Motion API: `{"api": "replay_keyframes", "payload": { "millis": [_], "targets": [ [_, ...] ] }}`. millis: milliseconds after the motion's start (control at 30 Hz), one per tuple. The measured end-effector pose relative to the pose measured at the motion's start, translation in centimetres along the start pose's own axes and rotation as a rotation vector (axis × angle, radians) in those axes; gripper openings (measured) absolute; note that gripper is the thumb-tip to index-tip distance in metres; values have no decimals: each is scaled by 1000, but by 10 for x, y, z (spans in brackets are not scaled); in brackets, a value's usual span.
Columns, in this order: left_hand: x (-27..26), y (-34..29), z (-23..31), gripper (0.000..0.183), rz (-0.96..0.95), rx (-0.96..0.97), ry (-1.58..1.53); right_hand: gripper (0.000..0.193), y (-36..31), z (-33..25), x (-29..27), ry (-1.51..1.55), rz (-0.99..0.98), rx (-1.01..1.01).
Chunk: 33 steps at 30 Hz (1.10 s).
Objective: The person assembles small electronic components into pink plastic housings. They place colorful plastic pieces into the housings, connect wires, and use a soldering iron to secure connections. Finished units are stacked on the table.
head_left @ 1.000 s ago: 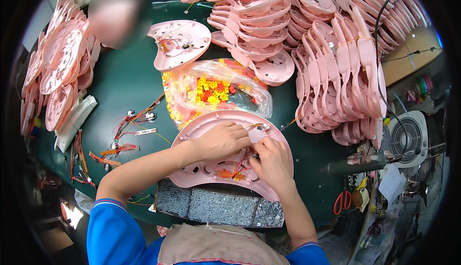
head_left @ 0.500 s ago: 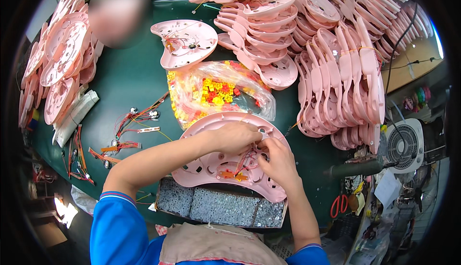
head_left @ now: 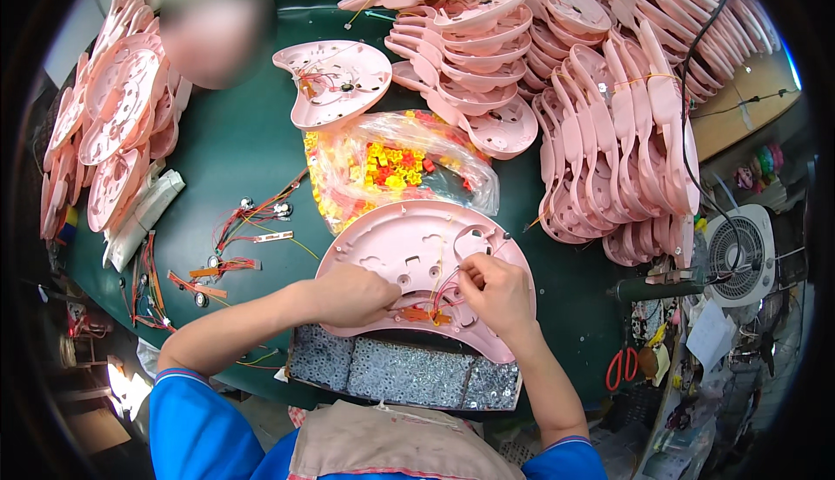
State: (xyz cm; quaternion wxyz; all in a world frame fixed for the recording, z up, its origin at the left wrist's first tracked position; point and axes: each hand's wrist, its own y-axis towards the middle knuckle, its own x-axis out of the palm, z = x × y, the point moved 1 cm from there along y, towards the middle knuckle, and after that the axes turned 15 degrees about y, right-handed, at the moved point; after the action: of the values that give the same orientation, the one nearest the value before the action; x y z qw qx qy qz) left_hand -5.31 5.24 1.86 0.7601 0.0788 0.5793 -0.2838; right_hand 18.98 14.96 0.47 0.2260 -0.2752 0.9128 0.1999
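A curved pink plastic shell (head_left: 391, 236) lies hollow side up in front of me, over the far edge of a tray of small metal parts (head_left: 404, 377). My left hand (head_left: 361, 295) is closed over the shell's left half, its fingertips hidden from view. Over the right half, my right hand (head_left: 497, 293) pinches thin red wires (head_left: 448, 289). These wires lead from an orange circuit board (head_left: 424, 315) near the shell's front edge. A small dark part (head_left: 507, 236) shows by the far right rim.
Beyond the shell sits a clear bag of yellow and red pieces (head_left: 396, 167). Another wired pink shell (head_left: 348, 80) lies behind it. Stacks of pink shells (head_left: 609, 150) stand right and left. Wired speakers (head_left: 213, 263) lie at left; a fan (head_left: 739, 254) stands at right.
My left hand has moved left and nearer, away from my right hand, to the shell's left half. My right hand has come slightly nearer. The far right part of the shell is now uncovered.
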Motion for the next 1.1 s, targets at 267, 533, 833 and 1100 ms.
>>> {"api": "replay_keyframes", "payload": {
  "millis": [267,533,833,1100],
  "targets": [
    [23,10,4,10,457,-118,6,12,12,-6,15,-196,-80,-209],
    [37,22,-5,11,565,-92,36,6,30,-9,27,-318,-246,-262],
    [44,21,-11,14,634,-89,-35,11,12,-17,-20,-245,-194,-70],
    [30,17,-1,12,304,-162,231,11,6,-11,-3,-515,-303,-264]
  ]
}}
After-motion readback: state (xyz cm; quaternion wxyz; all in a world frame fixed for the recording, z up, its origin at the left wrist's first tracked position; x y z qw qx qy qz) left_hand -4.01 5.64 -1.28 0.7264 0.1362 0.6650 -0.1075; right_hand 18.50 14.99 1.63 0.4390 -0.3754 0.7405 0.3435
